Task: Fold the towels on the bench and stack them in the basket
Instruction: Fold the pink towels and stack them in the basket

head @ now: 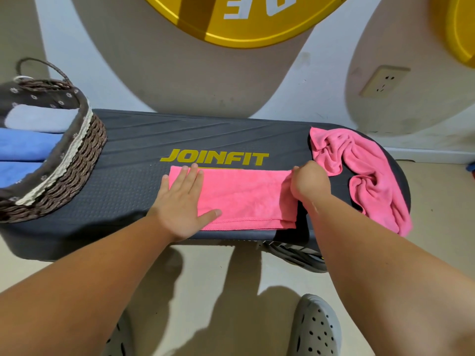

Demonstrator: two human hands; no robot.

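A pink towel [246, 199] lies flat on the dark bench [205, 134], folded into a long strip below the yellow JOINFIT lettering. My left hand [180, 204] presses flat on the strip's left end, fingers spread. At the right end my right hand [309, 183] is closed, pinching the towel's far right corner. A second pink towel [367, 173] lies crumpled on the bench's right end. On the left end stands a woven brown basket [77, 160] holding folded towels, blue ones [23, 147] and a pale grey one [38, 119].
The bench stands against a wall with a socket [383, 82] at the right. Large yellow discs [231, 19] hang on the wall above. My grey perforated shoes [316, 327] are on the floor in front of the bench.
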